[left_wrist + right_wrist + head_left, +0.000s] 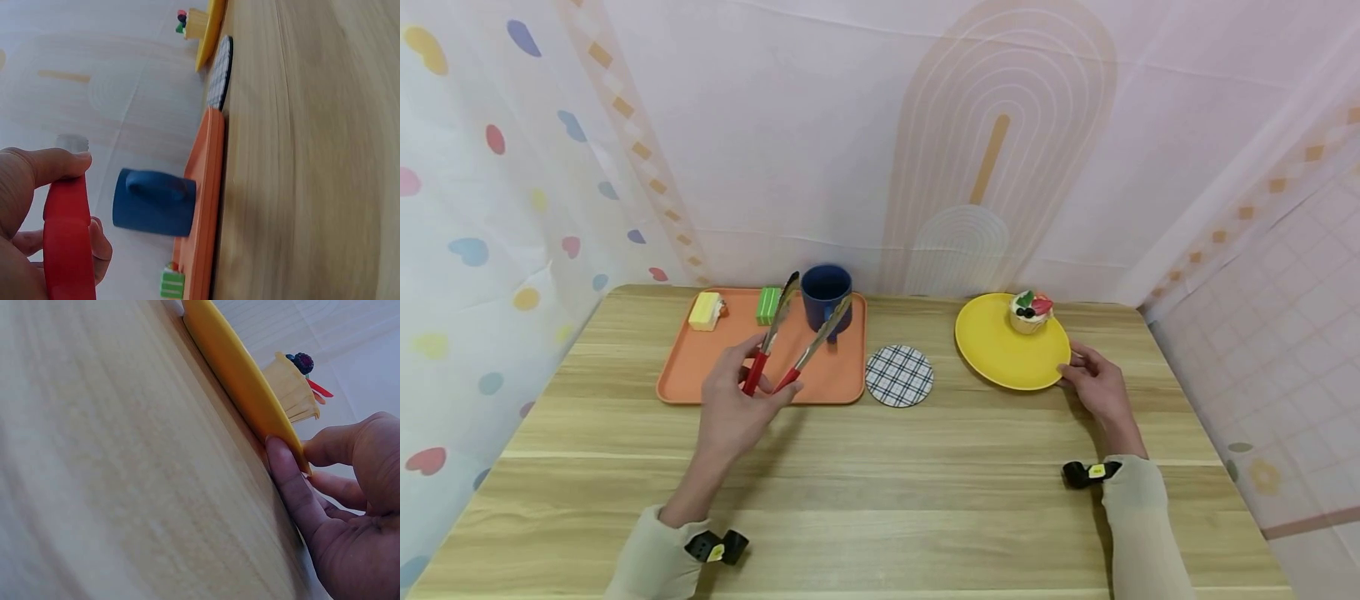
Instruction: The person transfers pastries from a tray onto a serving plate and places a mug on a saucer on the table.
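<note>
My left hand holds red-handled metal tongs above the orange tray, their two arms spread apart with nothing between the tips. On that tray stand a dark blue mug, a green striped block-like piece and a yellow-and-white cake piece. In the head view the tongs overlap the mug. At the right, my right hand pinches the near right rim of a yellow plate. A toy cupcake topped with berries and a leaf sits near the plate's back edge.
A round checked coaster lies between the tray and the plate. The wooden table ends at a patterned cloth hanging behind it and along both sides.
</note>
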A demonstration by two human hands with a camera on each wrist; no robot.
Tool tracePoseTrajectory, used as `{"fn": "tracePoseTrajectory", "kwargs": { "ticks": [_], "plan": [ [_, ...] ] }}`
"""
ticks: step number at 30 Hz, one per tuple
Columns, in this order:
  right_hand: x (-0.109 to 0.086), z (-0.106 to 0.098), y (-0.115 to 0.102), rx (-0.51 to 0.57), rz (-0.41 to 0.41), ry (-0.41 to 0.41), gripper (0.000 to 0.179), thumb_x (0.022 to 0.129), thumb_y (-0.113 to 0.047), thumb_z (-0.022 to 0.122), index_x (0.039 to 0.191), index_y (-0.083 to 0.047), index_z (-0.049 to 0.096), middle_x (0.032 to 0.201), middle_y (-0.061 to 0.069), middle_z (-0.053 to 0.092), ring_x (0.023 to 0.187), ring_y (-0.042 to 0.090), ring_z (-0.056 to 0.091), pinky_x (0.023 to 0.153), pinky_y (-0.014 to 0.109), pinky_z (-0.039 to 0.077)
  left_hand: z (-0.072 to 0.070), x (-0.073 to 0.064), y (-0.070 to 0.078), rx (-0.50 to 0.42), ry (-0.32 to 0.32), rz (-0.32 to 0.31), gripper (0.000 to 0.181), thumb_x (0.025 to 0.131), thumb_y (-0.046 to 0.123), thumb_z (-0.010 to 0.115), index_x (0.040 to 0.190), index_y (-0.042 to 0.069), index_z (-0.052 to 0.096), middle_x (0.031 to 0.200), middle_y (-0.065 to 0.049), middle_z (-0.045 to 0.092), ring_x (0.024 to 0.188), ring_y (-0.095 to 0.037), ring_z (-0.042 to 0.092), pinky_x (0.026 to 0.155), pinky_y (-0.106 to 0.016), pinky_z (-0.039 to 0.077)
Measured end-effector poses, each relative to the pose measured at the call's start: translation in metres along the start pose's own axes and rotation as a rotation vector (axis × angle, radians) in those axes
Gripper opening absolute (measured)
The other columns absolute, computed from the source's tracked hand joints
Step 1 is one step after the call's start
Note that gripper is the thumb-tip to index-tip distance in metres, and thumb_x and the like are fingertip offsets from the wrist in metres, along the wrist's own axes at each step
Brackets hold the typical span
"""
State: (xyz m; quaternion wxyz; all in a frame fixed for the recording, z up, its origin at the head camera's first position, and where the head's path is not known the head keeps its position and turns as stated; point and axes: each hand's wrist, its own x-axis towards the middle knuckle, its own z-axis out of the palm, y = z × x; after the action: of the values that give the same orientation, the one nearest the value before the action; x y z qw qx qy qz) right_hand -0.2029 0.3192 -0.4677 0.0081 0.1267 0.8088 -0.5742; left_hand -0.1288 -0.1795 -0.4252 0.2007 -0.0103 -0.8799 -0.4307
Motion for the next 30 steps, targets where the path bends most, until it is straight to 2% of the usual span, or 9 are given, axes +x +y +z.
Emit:
{"fn": "tracePoseTrajectory", "kwargs": {
  "ticks": [4,9,13,16,23,30],
  "plan": [
    [0.0,-0.001,-0.001,-0.009,-0.003,0.006,0.057,0.102,-0.006,0.06,0.155,0.001,0.04,0.116,0.005,0.059,0.084,-0.01,0.062,0.077,0.016,0.058,-0.003,0.003,-0.007,0.026,0.022,0.001,0.078,0.074,0.013,0.093,0.143,0.009,0.057,0.107,-0.014,0.061,0.073,-0.021,0.061,0.059,-0.021,0.044],
    [0.002,-0.002,0.0,-0.018,0.025,0.007,0.059,0.102,-0.009,0.06,0.156,-0.002,0.039,0.123,0.011,0.058,0.084,-0.009,0.062,0.077,0.016,0.058,-0.009,0.006,-0.016,0.054,0.025,-0.031,0.078,0.075,0.015,0.092,0.144,0.007,0.055,0.106,-0.017,0.062,0.075,-0.02,0.061,0.06,-0.022,0.044],
    [0.002,0.0,0.001,-0.019,0.033,-0.008,0.059,0.103,-0.01,0.06,0.157,-0.003,0.038,0.13,0.018,0.056,0.085,-0.009,0.062,0.078,0.016,0.058,-0.014,0.008,-0.026,0.076,0.03,-0.064,0.078,0.076,0.018,0.092,0.143,0.007,0.055,0.11,-0.017,0.062,0.069,-0.007,0.058,0.058,-0.022,0.043],
    [0.002,0.001,0.001,-0.018,0.027,-0.008,0.059,0.103,-0.009,0.06,0.157,-0.003,0.038,0.132,0.02,0.056,0.085,-0.009,0.062,0.078,0.016,0.058,-0.017,0.013,-0.032,0.084,0.027,-0.101,0.079,0.077,0.019,0.092,0.146,0.007,0.054,0.117,-0.018,0.061,0.066,-0.003,0.054,0.059,-0.022,0.043],
    [0.002,0.001,0.002,-0.032,0.037,0.012,0.058,0.102,-0.008,0.059,0.156,-0.003,0.04,0.128,0.017,0.057,0.084,-0.008,0.062,0.078,0.017,0.058,-0.026,0.021,-0.043,0.1,0.016,-0.19,0.081,0.08,0.023,0.09,0.149,0.009,0.051,0.125,-0.019,0.06,0.069,-0.011,0.056,0.058,-0.022,0.045],
    [0.002,0.001,0.002,-0.025,0.029,0.0,0.058,0.103,-0.009,0.059,0.157,-0.002,0.038,0.13,0.018,0.057,0.084,-0.008,0.062,0.078,0.017,0.058,-0.032,0.029,-0.058,0.102,0.022,-0.213,0.077,0.081,0.023,0.089,0.147,0.009,0.053,0.124,-0.021,0.06,0.067,-0.012,0.057,0.052,-0.024,0.047]
  ]
}}
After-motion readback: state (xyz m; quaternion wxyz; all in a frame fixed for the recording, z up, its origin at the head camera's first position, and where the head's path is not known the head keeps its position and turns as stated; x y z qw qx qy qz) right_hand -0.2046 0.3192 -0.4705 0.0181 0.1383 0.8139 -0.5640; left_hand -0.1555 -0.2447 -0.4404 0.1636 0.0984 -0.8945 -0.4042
